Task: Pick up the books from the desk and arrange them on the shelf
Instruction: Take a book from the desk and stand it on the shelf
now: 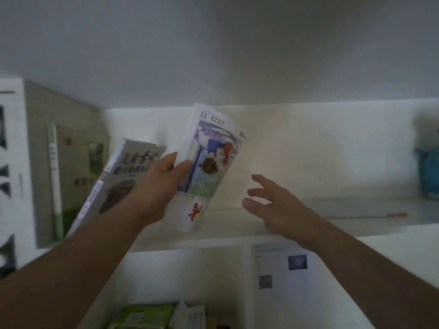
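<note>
1. The left hand [164, 184] pinches the upside-down magazine [209, 160], tilted on the shelf [237, 233] at center.
2. The right hand [268, 203], fingers spread, holds nothing at 3 o'clock.
3. Risk: the thin magazine may slump rightward, and the leaning grey book [118, 176] at 9 o'clock may topple.

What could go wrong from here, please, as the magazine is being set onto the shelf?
1. The left hand holds the thin magazine tilted and upside down; it may flop or slide once released.
2. The grey book leans steeply behind that hand and could topple forward.
3. The open right hand supports nothing, so neither book is braced on the shelf.
</note>
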`<state>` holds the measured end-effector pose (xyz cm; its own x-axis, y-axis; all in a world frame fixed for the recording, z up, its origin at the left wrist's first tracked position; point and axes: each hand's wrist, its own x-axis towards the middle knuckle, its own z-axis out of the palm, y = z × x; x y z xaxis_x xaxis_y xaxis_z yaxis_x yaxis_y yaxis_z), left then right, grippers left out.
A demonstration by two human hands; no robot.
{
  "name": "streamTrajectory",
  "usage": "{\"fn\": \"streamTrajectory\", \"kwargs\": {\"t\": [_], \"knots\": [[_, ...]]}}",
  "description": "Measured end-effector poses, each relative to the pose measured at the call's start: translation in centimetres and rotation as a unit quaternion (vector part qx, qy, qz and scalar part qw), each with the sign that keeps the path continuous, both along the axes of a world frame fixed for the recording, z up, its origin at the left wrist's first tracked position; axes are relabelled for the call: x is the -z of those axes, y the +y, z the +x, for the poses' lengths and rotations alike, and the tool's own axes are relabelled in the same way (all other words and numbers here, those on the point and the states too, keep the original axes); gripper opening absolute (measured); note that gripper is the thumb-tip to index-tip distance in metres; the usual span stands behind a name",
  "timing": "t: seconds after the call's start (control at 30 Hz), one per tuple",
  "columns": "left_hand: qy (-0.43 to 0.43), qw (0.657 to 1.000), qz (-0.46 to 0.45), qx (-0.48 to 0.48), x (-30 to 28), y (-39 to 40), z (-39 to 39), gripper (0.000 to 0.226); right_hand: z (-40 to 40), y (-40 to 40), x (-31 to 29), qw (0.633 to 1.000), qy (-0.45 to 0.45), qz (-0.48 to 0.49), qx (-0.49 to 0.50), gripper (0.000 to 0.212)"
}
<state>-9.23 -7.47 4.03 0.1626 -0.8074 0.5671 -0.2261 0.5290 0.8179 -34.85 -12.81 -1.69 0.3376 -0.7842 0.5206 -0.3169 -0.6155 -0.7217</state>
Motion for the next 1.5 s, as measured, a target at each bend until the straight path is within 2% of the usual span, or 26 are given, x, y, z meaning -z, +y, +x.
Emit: {"fn": "streamTrajectory", "kwargs": {"t": [0.07,0.13,0.23,0.37,0.63,0.7,0.77,0.83,0.87,0.93,1.1,1.2,1.27,1.33,1.37,1.43,1.47,1.5], "knots": [[0.045,0.999,0.012,0.01,0.2,0.8,0.8,0.024,3.1,0.0,0.1,0.999,-0.011,0.0,-0.038,0.083],[0.057,0.998,0.018,0.015,0.7,1.4,1.5,0.025,5.6,0.5,0.2,0.997,-0.026,-0.02,-0.067,0.075],[0.093,0.995,0.017,0.028,1.0,2.0,2.2,0.026,8.1,1.7,0.3,0.994,-0.028,-0.035,-0.104,0.077],[0.16,0.986,0.032,0.03,0.7,2.3,3.3,0.025,8.8,2.8,0.5,0.995,0.031,-0.045,-0.08,0.088],[0.264,0.96,0.059,0.073,0.5,2.7,4.9,0.026,7.2,3.2,0.9,0.995,-0.013,-0.095,0.004,0.088],[0.269,0.957,0.06,0.095,0.5,2.5,4.5,0.028,7.0,3.3,1.1,0.997,-0.062,-0.049,0.0,0.094],[0.287,0.949,0.06,0.117,0.3,2.3,3.7,0.026,6.9,3.2,1.0,0.982,-0.176,0.051,-0.048,0.09],[0.334,0.931,0.051,0.14,0.1,2.0,2.5,0.022,7.1,3.6,0.7,0.92,-0.318,0.174,-0.15,0.066],[0.364,0.917,0.04,0.161,0.1,1.7,1.6,0.023,7.5,4.1,0.4,0.893,-0.346,0.209,-0.197,0.055],[0.396,0.895,0.022,0.207,0.2,0.6,-0.4,0.03,8.7,5.0,0.1,0.895,-0.324,0.208,-0.226,0.041],[0.357,0.898,0.057,0.249,1.6,1.1,-1.2,0.051,7.3,3.1,-2.0,0.906,-0.375,0.163,-0.108,0.036],[0.394,0.867,0.055,0.299,1.3,3.0,4.3,0.072,2.0,1.1,-3.0,0.936,-0.314,0.152,-0.046,0.039],[0.406,0.862,0.033,0.302,0.9,3.9,7.3,0.089,-1.1,0.2,-3.5,0.944,-0.264,0.195,-0.013,0.036],[0.405,0.869,0.035,0.284,0.8,3.8,8.4,0.101,-2.9,-0.5,-3.7,0.955,-0.17,0.245,0.003,0.033],[0.391,0.881,0.057,0.26,0.8,3.5,8.2,0.094,-3.5,-0.7,-3.8,0.96,-0.112,0.257,0.01,0.032],[0.298,0.934,0.122,0.154,1.0,2.6,6.8,0.057,-3.8,-1.2,-3.7,0.967,-0.037,0.249,0.035,0.032],[0.195,0.968,0.141,0.071,1.2,2.1,5.8,0.039,-3.8,-1.4,-3.7,0.97,-0.026,0.234,0.054,0.032],[0.067,0.988,0.141,-0.013,1.5,1.4,4.8,0.031,-3.7,-1.5,-3.7,0.973,-0.023,0.216,0.073,0.033]]}}
